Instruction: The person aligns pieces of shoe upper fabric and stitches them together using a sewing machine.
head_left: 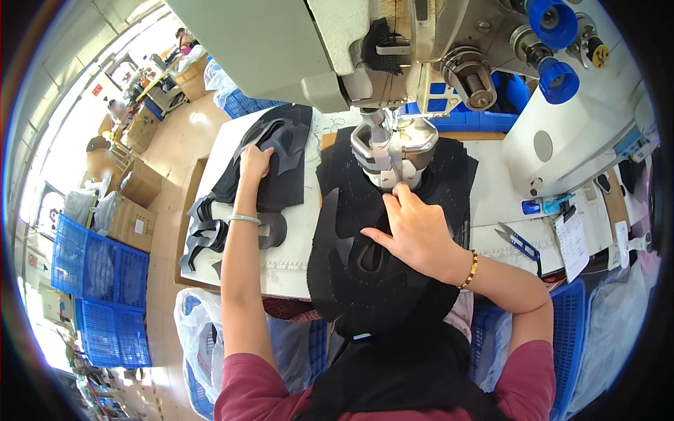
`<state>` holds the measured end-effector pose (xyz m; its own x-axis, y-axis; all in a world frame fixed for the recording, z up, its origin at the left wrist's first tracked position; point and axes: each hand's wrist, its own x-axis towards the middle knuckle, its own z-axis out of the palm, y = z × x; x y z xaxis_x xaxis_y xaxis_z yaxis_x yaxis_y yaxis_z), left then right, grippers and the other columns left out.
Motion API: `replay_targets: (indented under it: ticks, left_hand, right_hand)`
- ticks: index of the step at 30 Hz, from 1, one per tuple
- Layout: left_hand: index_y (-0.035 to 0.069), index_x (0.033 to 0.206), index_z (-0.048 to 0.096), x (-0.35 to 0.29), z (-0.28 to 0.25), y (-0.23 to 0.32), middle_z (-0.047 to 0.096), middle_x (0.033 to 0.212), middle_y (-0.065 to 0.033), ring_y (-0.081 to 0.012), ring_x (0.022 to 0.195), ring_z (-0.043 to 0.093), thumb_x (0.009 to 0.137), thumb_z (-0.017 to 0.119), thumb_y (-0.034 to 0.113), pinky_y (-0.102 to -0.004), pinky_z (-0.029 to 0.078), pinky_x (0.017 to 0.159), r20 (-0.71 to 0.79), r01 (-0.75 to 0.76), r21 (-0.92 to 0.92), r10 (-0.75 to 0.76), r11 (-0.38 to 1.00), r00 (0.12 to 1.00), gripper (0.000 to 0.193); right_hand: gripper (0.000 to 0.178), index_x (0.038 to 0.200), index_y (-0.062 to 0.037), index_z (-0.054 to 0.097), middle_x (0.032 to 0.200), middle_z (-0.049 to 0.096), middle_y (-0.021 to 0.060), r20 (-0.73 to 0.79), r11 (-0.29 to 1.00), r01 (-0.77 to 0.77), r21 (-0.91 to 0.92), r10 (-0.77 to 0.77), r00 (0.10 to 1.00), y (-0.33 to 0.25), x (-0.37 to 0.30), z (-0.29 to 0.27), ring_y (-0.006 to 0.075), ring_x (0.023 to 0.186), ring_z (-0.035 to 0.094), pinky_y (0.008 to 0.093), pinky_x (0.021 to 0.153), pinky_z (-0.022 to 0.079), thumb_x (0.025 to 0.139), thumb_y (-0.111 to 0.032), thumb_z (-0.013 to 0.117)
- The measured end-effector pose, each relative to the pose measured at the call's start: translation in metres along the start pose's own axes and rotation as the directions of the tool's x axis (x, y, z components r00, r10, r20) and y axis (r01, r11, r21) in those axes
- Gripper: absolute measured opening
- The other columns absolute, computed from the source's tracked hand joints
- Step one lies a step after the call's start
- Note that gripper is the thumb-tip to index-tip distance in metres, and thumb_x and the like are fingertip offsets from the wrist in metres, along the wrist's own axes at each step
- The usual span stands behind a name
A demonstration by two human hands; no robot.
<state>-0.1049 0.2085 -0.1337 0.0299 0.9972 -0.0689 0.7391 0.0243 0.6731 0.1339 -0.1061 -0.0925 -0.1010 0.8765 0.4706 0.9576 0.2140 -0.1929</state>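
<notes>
My left hand (pixel 256 161) reaches to the stack of dark cut pieces (pixel 284 186) left of the sewing machine. Its fingers are closed at the edge of a grey cut-out piece (pixel 289 144); the fingertips are partly hidden. In front of me a large black fabric panel (pixel 393 288) lies under the presser foot (pixel 386 179). On it rests a curved grey piece (pixel 330 242). My right hand (pixel 421 228) lies over the panel, its index finger stretched toward the foot and its thumb spread apart. No object shows between these fingers.
Blue-handled thread snips (pixel 519 245) lie on the white table (pixel 491 210) at the right, near a paper slip (pixel 572 242). More curved dark pieces (pixel 203 235) sit at the table's left. Blue crates (pixel 98 263) and cardboard boxes (pixel 130 221) stand on the floor.
</notes>
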Motion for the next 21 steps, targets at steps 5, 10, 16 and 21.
replay_targets:
  ticks: [5,10,16,21]
  left_hand:
    - [-0.001,0.092,0.053,-0.086,-0.004,0.035,0.064,0.080,-0.0184,-0.0302,0.072,0.063,0.086,0.063,0.016,-0.0376,0.050,0.069,-0.278,-0.561,0.230,0.606,0.795,0.745,0.022]
    - [0.002,0.117,0.050,-0.166,0.003,0.031,0.058,0.108,-0.0176,-0.0281,0.096,0.060,0.084,0.062,0.001,-0.0343,0.050,0.080,-0.361,-0.720,0.169,0.722,0.673,0.590,0.035]
    - [0.022,0.100,0.070,-0.193,0.000,0.016,0.048,0.121,-0.0129,-0.0317,0.111,0.051,0.067,0.076,0.003,-0.0403,0.042,0.092,-0.351,-0.801,0.527,0.931,0.283,0.098,0.039]
    - [0.031,0.100,0.073,-0.206,-0.003,0.050,0.046,0.100,-0.0030,-0.0214,0.099,0.052,0.063,0.072,0.006,-0.0396,0.044,0.090,-0.364,-0.781,0.596,0.929,0.184,-0.060,0.045]
  right_hand:
    - [0.040,0.096,-0.0018,0.050,0.091,0.051,0.0090,0.003,0.998,-0.012,0.066,0.012,1.000,-0.007,0.002,0.001,0.0196,0.071,0.061,0.0296,0.053,0.049,0.077,-0.031,0.071]
    - [0.031,0.100,-0.0016,0.052,0.069,0.061,0.0097,-0.022,0.751,-0.138,0.645,0.199,0.980,-0.006,0.014,0.002,0.0212,0.061,0.060,0.0312,0.055,0.045,0.081,-0.019,0.069]
    - [0.030,0.074,0.0018,0.058,0.056,0.048,0.0032,0.238,0.358,-0.286,0.889,0.172,0.956,0.000,0.028,-0.013,0.0060,0.054,0.042,0.0259,0.051,0.034,0.085,-0.024,0.067]
    - [0.026,0.081,0.0006,0.064,0.061,0.045,-0.0085,0.309,0.123,-0.338,0.933,0.208,0.928,0.004,0.030,-0.042,0.0007,0.054,0.034,0.0209,0.048,0.027,0.090,-0.024,0.064]
